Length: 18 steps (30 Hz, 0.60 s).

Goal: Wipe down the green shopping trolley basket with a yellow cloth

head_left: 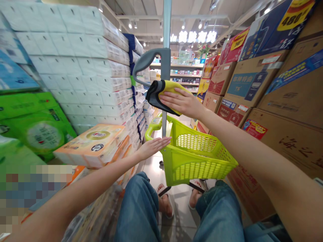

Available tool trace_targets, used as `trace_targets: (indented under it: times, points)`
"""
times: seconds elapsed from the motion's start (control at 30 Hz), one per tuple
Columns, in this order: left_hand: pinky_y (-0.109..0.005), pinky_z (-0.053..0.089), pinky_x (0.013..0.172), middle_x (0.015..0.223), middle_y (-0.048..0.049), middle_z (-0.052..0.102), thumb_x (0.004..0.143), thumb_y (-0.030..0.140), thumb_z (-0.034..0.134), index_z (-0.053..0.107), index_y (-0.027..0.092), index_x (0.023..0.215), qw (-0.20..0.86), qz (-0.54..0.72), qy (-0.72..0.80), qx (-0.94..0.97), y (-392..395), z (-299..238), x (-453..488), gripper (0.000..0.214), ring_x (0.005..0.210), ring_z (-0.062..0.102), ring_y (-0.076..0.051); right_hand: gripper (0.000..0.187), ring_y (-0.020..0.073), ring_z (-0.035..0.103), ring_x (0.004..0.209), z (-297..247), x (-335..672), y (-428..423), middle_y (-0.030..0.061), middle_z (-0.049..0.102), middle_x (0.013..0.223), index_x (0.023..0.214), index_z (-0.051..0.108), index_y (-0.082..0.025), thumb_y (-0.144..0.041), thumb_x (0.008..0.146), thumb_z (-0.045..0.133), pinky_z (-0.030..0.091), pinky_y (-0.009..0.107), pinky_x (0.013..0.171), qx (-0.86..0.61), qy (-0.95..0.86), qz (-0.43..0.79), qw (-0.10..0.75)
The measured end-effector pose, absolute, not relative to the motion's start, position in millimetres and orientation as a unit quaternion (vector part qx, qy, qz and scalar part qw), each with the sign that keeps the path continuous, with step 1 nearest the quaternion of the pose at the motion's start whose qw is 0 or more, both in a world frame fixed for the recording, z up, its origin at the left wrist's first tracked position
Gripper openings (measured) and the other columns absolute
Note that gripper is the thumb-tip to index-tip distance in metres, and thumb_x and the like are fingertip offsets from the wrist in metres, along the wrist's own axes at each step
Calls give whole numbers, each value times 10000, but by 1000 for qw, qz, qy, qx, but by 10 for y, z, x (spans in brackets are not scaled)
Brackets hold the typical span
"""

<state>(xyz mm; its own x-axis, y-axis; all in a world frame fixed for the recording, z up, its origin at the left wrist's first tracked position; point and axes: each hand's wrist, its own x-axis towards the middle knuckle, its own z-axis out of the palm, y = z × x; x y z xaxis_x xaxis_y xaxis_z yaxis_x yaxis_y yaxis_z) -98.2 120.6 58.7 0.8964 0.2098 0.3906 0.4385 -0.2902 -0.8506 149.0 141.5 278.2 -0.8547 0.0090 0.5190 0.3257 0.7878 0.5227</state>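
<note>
A lime-green shopping basket cart (179, 168) stands between my knees. From its back side rises a grey pole (165, 70) with a curved grey handle (141, 64). My right hand (183, 103) holds a folded yellow cleaning cloth (154, 95) with a black and grey edge, just below the handle and in front of the pole. Its fingers lie along the cloth; the thumb is hidden. Flat and with fingers stretched out, my left hand (154, 148) rests at the cart's upper edge, by the foot of the pole. It holds nothing.
Stacked white tissue packs (83, 70) rise on the left, with an orange tissue pack (93, 143) lower down and green packs (35, 124) beside it. Cardboard cartons (290, 131) line the right side. Farther back are store shelves (184, 75). My feet are on the tiled floor (176, 220).
</note>
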Motion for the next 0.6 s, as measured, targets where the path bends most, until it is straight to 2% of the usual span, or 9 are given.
trace_targets:
  times: [0.13, 0.23, 0.37, 0.43, 0.5, 0.6]
  points:
    - [-224, 284, 1182, 1634, -26, 92, 916, 53, 407, 285, 155, 1515, 568, -92, -204, -792, 1222, 576, -980, 619, 1488, 175, -103, 527, 122, 357, 1428, 2554, 1470, 1435, -36, 437, 1516, 1505, 311, -325, -156, 1006, 325, 216, 381, 1246, -102, -896, -324, 287]
    - [-237, 277, 1190, 1634, -14, 132, 913, 40, 393, 289, 172, 1515, 555, -82, -207, -802, 1263, 543, -989, 625, 1486, 184, -103, 518, 121, 370, 1421, 2197, 1486, 1406, -13, 454, 1505, 1505, 322, -279, -152, 1003, 346, 242, 366, 1237, -87, -893, -354, 263]
    - [-239, 343, 1150, 1569, -32, 353, 914, 25, 382, 378, 174, 1473, 499, -83, -196, -840, 1338, 486, -1021, 579, 1410, 375, -93, 462, 104, 446, 1371, 1706, 1529, 1362, 19, 529, 1450, 1454, 426, -210, -173, 994, 394, 316, 293, 1199, 5, -908, -375, 189]
    - [-228, 361, 1130, 1546, -37, 397, 913, 15, 386, 405, 177, 1456, 482, -90, -190, -851, 1346, 486, -1027, 567, 1380, 419, -86, 465, 103, 456, 1363, 1686, 1553, 1370, 21, 550, 1430, 1455, 423, -195, -170, 992, 404, 338, 291, 1189, 41, -912, -374, 164]
    - [-238, 339, 1145, 1588, -37, 312, 909, 6, 393, 381, 169, 1468, 489, -96, -192, -845, 1325, 513, -1019, 583, 1423, 354, -98, 497, 107, 441, 1375, 1880, 1572, 1397, 13, 534, 1445, 1484, 371, -207, -165, 991, 409, 323, 303, 1199, 54, -917, -366, 150]
    - [-245, 285, 1176, 1637, -27, 116, 897, -10, 395, 334, 153, 1491, 523, -104, -198, -822, 1279, 564, -997, 619, 1485, 203, -114, 550, 104, 403, 1399, 2391, 1586, 1432, -20, 463, 1498, 1521, 271, -281, -158, 998, 389, 249, 315, 1234, 2, -915, -359, 181]
